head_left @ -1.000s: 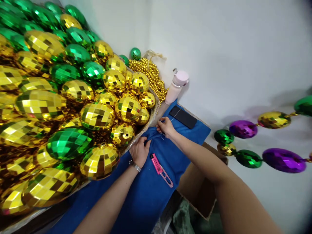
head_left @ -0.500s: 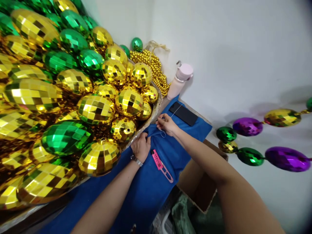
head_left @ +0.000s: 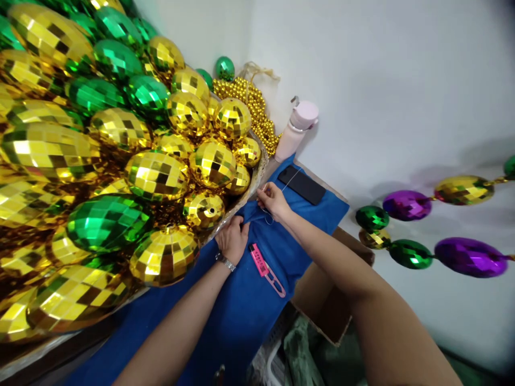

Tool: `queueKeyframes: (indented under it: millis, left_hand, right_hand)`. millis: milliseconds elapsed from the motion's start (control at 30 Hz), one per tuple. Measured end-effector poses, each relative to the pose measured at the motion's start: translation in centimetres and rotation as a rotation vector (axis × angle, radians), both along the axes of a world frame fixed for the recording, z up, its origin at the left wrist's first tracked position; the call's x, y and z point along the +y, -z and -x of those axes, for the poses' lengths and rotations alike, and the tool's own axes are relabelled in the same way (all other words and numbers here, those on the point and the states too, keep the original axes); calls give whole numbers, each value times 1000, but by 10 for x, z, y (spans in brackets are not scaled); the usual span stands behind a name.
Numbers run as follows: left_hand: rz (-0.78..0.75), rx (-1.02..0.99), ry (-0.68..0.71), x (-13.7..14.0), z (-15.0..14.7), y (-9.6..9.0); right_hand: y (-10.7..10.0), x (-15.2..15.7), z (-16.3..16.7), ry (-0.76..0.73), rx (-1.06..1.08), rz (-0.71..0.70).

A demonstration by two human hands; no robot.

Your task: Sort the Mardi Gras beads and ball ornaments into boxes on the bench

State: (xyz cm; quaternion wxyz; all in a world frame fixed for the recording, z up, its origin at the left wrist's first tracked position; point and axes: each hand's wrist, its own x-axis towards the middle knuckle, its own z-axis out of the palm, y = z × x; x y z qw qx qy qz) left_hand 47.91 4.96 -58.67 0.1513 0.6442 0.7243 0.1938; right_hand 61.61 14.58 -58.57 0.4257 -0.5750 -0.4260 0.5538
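Note:
Blue cloth (head_left: 229,321) is spread over the surface in front of me. My left hand (head_left: 232,238), with a metal watch at the wrist, has its fingers bent and closed on a gathered fold of that cloth. Just beyond it, my right hand (head_left: 273,201) is pinched, with a thin pale thread (head_left: 291,180) running out past its back and a loop hanging below the fingers. Whether a needle sits in that pinch is too small to tell. A pink cutter-like tool (head_left: 263,268) with a looped handle lies on the cloth beside my left hand.
A box heaped with shiny gold and green beads (head_left: 108,222) fills the left. Behind the hands are a black phone (head_left: 302,185), a pale pink bottle (head_left: 296,130) and small gold beads (head_left: 251,107). Purple, green and gold beads (head_left: 470,257) hang at right above a cardboard box (head_left: 322,300).
My right hand has lifted slightly, and the fold of cloth by its fingertips has risen with it. My left hand stays in place. The view has shifted a little.

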Motion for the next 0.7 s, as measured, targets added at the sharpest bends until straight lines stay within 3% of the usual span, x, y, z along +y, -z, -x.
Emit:
queueKeyframes:
  millis: [167, 400, 533, 700]
  left_hand:
    - [10, -5, -10, 1, 0, 3]
    - [-47, -13, 9, 1, 0, 7]
    - [-92, -24, 30, 0, 1, 10]
    - [-92, -42, 31, -1, 3, 9]
  right_hand:
    - [-11, -6, -5, -144, 82, -64]
    - [0, -4, 2, -1, -43, 82]
    - [0, -5, 5, -91, -38, 4]
    - [2, -9, 0, -86, -6, 75]
